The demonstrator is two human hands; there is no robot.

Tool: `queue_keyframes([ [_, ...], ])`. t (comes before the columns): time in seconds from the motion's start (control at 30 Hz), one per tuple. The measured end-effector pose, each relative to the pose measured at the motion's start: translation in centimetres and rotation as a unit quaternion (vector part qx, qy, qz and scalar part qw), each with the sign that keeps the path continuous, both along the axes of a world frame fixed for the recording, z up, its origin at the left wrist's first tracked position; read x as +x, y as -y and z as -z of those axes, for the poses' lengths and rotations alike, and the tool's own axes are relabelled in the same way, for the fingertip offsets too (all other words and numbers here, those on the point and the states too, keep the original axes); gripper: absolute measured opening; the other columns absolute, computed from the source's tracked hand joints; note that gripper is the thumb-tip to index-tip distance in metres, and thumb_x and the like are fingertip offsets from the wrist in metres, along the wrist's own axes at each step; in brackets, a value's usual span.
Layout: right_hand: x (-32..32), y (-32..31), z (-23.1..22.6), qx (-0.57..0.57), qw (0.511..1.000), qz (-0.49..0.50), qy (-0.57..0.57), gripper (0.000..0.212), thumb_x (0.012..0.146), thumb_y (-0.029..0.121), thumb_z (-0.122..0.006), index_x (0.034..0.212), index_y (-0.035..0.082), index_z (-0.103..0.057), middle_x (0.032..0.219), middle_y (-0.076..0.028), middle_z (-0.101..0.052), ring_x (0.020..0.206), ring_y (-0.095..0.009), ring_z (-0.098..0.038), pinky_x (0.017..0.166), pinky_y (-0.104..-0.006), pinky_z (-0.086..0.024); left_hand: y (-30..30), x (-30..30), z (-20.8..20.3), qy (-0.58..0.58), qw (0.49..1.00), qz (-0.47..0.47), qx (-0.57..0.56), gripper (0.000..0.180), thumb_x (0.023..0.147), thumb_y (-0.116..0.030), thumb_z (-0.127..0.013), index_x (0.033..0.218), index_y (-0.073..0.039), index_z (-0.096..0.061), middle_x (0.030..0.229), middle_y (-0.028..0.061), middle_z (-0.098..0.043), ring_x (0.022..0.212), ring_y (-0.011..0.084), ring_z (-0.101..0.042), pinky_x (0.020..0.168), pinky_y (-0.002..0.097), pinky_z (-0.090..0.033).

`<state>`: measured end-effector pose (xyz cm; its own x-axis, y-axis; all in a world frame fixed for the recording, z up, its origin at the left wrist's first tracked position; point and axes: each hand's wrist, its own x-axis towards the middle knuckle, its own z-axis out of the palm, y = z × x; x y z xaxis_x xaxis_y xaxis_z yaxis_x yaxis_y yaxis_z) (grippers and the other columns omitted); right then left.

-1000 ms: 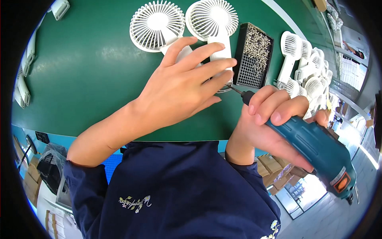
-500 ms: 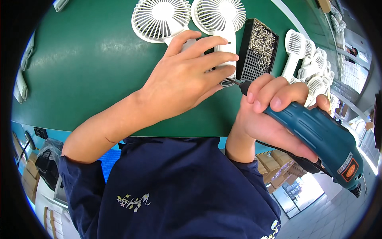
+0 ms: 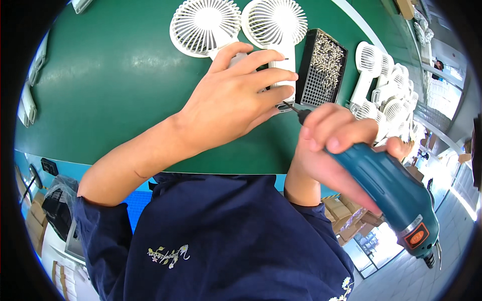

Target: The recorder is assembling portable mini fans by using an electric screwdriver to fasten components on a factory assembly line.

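Teal screwdriver [image 3: 386,183] in right fingers [image 3: 354,135]; left fingers [image 3: 273,76] on fan [image 3: 282,20].

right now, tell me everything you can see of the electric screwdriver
The electric screwdriver has a teal, plastic-looking body, a black nose with a thin metal bit, and an orange label near its rear. The right hand wraps it at a slant, the bit pointing toward the lower end of a white handheld fan; whether they touch is unclear.

left grip [image 3: 228,103]: palm down, fingers spread | left forearm [image 3: 138,155]: bare, slanting up and rightward | right grip [image 3: 334,143]: fingers tightly curled over
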<state>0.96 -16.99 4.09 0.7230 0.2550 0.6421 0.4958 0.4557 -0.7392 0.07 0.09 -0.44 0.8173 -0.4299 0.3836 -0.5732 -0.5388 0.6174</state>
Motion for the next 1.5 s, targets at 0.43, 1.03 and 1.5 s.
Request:
queue_keyframes([
  [0.43, 4.9, 2.6, 0.4, 0.102, 0.950, 0.290, -0.047, 0.090, 0.072, 0.090, -0.018, 0.120, 0.017, -0.040, 0.061, -0.003, -0.047, 0.037, -0.013, -0.036, 0.033, -0.0255, -0.030, 0.3, 0.0, -0.4, 0.006, 1.000, -0.016, 0.016, 0.031, 0.069, -0.017, -0.075, 0.099, -0.013, -0.069, 0.118, -0.0028, -0.062, 0.119, 0.0216, -0.050, 0.099, 0.0437, -0.032],
  [1.03, 5.8, 3.9, 0.8, 0.081, 0.931, 0.353, -0.044, 0.086, 0.075, 0.088, -0.017, 0.116, 0.016, -0.041, 0.059, -0.002, -0.047, 0.037, -0.012, -0.036, 0.032, -0.0252, -0.030, 0.3, 0.1, -0.5, 0.002, 1.000, -0.016, 0.018, 0.031, 0.070, -0.016, -0.074, 0.100, -0.012, -0.068, 0.119, -0.0028, -0.061, 0.119, 0.0224, -0.051, 0.098, 0.0441, -0.033],
  [1.5, 5.4, 4.1, 1.8, 0.103, 0.946, 0.299, -0.072, 0.094, 0.074, 0.088, -0.012, 0.121, 0.010, -0.036, 0.060, -0.005, -0.047, 0.034, -0.014, -0.038, 0.030, -0.0276, -0.035, 0.2, 0.3, -0.6, 0.003, 0.999, -0.015, 0.032, 0.032, 0.069, -0.016, -0.075, 0.100, -0.012, -0.068, 0.119, -0.0018, -0.062, 0.120, 0.0230, -0.051, 0.099, 0.0431, -0.032],
])
